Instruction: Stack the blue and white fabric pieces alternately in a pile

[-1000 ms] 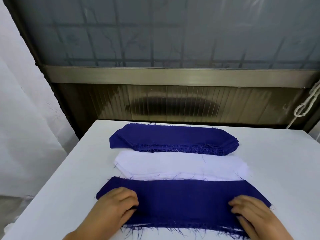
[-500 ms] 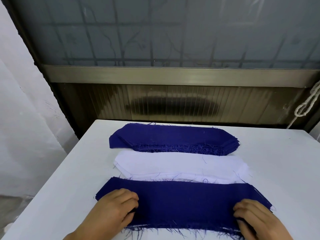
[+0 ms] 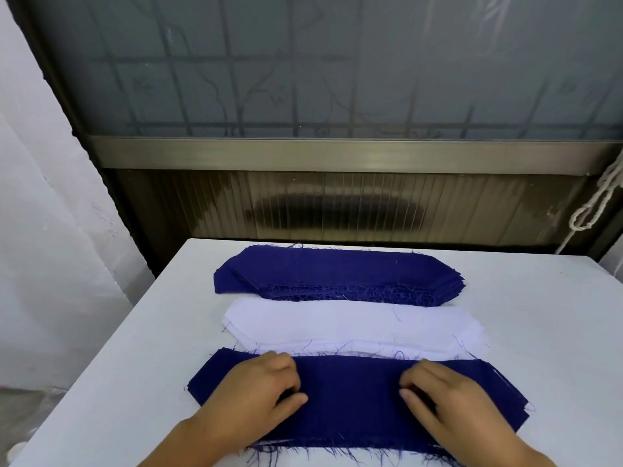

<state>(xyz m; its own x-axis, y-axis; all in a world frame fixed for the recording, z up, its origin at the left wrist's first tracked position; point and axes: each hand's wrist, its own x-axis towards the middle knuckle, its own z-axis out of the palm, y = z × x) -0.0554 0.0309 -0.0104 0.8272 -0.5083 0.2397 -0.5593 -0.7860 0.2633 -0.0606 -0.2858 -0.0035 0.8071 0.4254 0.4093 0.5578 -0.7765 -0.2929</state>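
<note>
Three groups of fabric lie on the white table (image 3: 556, 332). A stack of blue pieces (image 3: 337, 274) sits farthest from me. A stack of white pieces (image 3: 354, 325) lies just in front of it. Nearest me is the mixed pile, with a blue piece (image 3: 350, 399) on top and white edges showing beneath its near edge. My left hand (image 3: 256, 396) rests on the left half of that top piece, fingers loosely bent. My right hand (image 3: 451, 399) rests on the right half the same way. Neither hand lifts any fabric.
The table's far edge meets a metal window frame (image 3: 337, 156) with frosted glass above. A white rope (image 3: 593, 203) hangs at the right. A white curtain (image 3: 40, 264) hangs past the table's left edge.
Both hands have slid inward from the ends of the top blue piece toward its middle. The fabric stacks have not moved.
</note>
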